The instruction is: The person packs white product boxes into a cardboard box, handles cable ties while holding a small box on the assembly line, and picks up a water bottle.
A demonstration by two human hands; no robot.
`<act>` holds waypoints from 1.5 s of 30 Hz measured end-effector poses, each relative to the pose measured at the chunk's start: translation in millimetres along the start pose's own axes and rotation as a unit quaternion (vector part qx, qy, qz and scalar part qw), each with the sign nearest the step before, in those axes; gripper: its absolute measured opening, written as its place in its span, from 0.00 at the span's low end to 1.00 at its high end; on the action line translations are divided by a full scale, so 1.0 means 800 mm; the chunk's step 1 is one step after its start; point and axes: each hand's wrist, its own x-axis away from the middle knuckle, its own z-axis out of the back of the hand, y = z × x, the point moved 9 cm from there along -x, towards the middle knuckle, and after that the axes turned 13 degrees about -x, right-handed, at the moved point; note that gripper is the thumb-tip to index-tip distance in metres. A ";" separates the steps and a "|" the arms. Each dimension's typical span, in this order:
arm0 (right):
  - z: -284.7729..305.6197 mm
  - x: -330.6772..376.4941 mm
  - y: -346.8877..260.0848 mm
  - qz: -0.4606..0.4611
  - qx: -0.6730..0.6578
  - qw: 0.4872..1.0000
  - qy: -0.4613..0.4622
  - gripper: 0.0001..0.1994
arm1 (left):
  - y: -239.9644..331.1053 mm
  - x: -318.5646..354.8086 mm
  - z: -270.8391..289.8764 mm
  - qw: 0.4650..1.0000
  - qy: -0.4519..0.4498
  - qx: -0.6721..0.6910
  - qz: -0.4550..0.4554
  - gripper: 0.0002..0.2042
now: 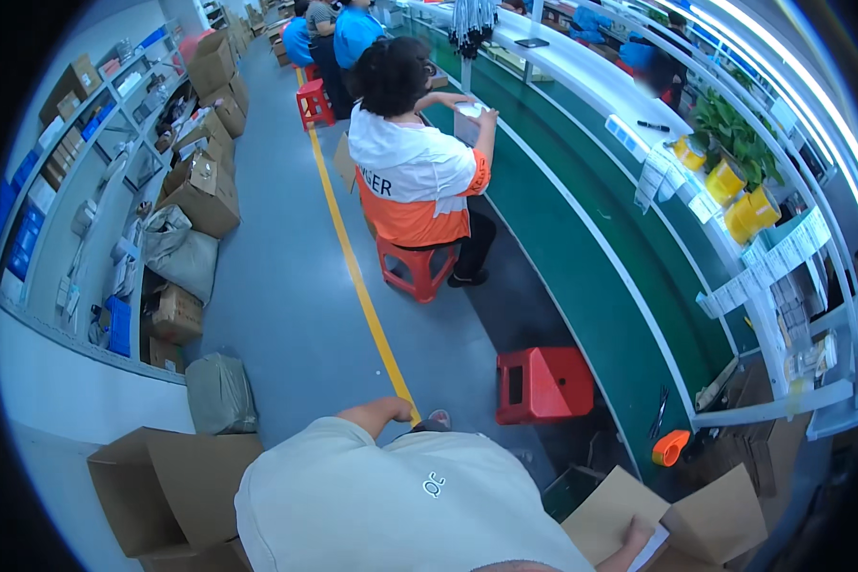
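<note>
Shelves (114,100) curve past nine and ten o'clock, with goods on them. An open box (200,467) stands at eight o'clock, just below a wrapped bundle (221,396). At six o'clock the left hand (407,410) juts past the wearer's shirt (391,496), its fingers partly out of sight; I cannot tell whether it is clenched or released. A seated co-worker (405,176) faces the green tabletop (582,229) at twelve. Between four and five, a red stool (548,381) sits beside the tabletop. Farther out that way, the right hand (636,534) is over the open flaps of a carton (610,510), fingers bent beside a white sheet (652,547); whether it grips the sheet, I cannot tell. At four, scissors (659,415) and an orange roll (672,448) lie on the tabletop, near the carton.
</note>
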 end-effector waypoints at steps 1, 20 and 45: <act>0.006 0.019 0.018 -0.071 0.023 0.996 0.056 0.36 | -0.028 0.023 -0.003 0.999 0.004 0.040 0.033 0.24; -0.001 0.045 -0.080 -0.131 0.145 0.978 0.072 0.39 | 0.018 0.022 0.044 0.977 0.159 0.137 -0.042 0.21; 0.005 0.022 -0.049 -0.165 0.152 0.968 0.113 0.39 | -0.093 0.036 -0.019 0.987 0.118 0.091 0.052 0.23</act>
